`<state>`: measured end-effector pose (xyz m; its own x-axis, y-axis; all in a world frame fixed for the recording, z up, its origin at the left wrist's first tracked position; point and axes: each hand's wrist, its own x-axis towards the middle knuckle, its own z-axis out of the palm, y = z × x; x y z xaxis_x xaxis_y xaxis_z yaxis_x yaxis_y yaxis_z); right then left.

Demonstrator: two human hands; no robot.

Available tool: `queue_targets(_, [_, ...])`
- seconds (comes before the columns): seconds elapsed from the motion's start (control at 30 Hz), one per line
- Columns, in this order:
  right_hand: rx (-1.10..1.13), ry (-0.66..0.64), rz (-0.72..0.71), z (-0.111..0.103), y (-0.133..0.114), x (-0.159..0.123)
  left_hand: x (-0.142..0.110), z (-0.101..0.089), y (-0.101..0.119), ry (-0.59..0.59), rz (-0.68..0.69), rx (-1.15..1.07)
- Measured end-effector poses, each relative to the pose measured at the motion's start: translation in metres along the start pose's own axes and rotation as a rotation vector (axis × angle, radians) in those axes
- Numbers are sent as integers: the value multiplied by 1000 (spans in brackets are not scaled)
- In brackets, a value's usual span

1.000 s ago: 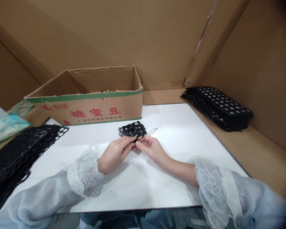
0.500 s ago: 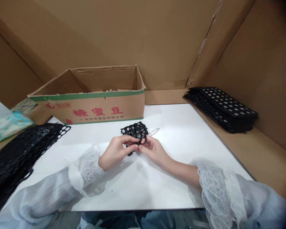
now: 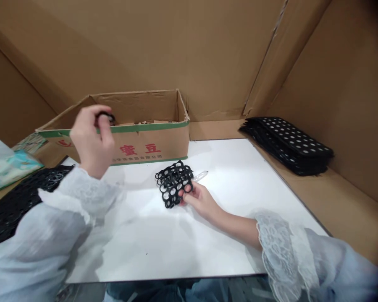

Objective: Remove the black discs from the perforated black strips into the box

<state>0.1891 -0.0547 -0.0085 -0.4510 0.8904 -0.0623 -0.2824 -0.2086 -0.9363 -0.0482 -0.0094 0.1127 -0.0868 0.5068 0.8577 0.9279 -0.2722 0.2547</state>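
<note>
White counter (image 3: 176, 247) under my work | cardboard box (image 3: 173, 143), back-left edge: my left hand (image 3: 93, 140) should clear its rim | black mesh (image 3: 169, 181), mid-counter: my right hand (image 3: 203, 202) pinches its right edge, best kept light | small black piece (image 3: 111, 118): pinched in my left hand | most room: toward front edge

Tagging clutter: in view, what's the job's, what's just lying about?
Likely job:
- black perforated sheet (right hand)
- black ring-like piece (left hand)
- green-rimmed cardboard box
- black perforated stack
- white-dotted black stack

Apparently idle:
- teal-white packet
- clear pen-like stick
</note>
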Motion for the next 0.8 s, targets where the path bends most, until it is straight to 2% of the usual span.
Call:
queue_targets(0.07, [20,40,-1,-1,-1,2,29,1,-26,35,96,120])
queue_targets(0.17, [28,83,-8,-2,-3,5,53,8,-55,-299,46,241])
queue_targets(0.2, [29,90,-13,-3,-3,6,53,10,-57,-377,43,263])
queue_targets(0.23, [31,95,-18,-4,-3,6,48,11,-54,-376,57,271])
queue_targets(0.3, [42,106,-29,-4,-4,6,26,10,-34,-260,128,242])
queue_targets(0.37, [51,117,-38,-4,-4,5,-9,6,-2,-334,196,156])
queue_targets(0.4, [56,122,-43,-3,-5,4,-29,4,15,-441,246,72])
queue_targets(0.47, [65,120,-46,-2,-6,3,-67,4,43,-754,369,-63])
queue_targets(0.5, [74,112,-43,-1,-7,2,-82,5,52,-845,414,-89])
queue_targets(0.57, [95,81,-29,1,-8,1,-105,10,62,-950,429,-102])
queue_targets(0.6, [94,62,-19,2,-9,0,-112,14,63,-967,416,-97])
queue_targets(0.7, [21,16,22,4,-9,-2,-122,21,59,-928,416,-78])
queue_targets(0.8, [-64,11,77,4,-8,-2,-124,22,56,-856,492,-62])
